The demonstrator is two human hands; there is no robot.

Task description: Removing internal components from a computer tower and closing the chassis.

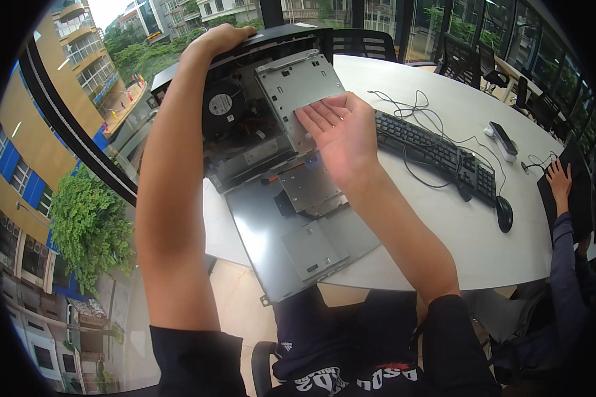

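Note:
An opened desktop computer case (pixel 265 173) stands tilted at the table's left edge, its inside showing. My left hand (pixel 222 41) grips the case's far upper edge; some of its fingers are hidden behind it. My right hand (pixel 341 129) is open, palm turned up, with its fingertips against the silver metal drive cage (pixel 298 83). To the left of the cage sits a black round fan (pixel 224 106) with a white label. Below lies a flat metal side panel (pixel 265 231), reaching past the table's near edge, with a metal drive bracket (pixel 308 188) above it.
On the white table (pixel 404 225) lie a black keyboard (pixel 437 149) with looped cables, a black mouse (pixel 504 214) and a dark phone-like device (pixel 503 137). Another person's hand (pixel 559 177) rests at the right edge. Black chairs (pixel 460 64) stand beyond; a window (pixel 99 198) borders the left.

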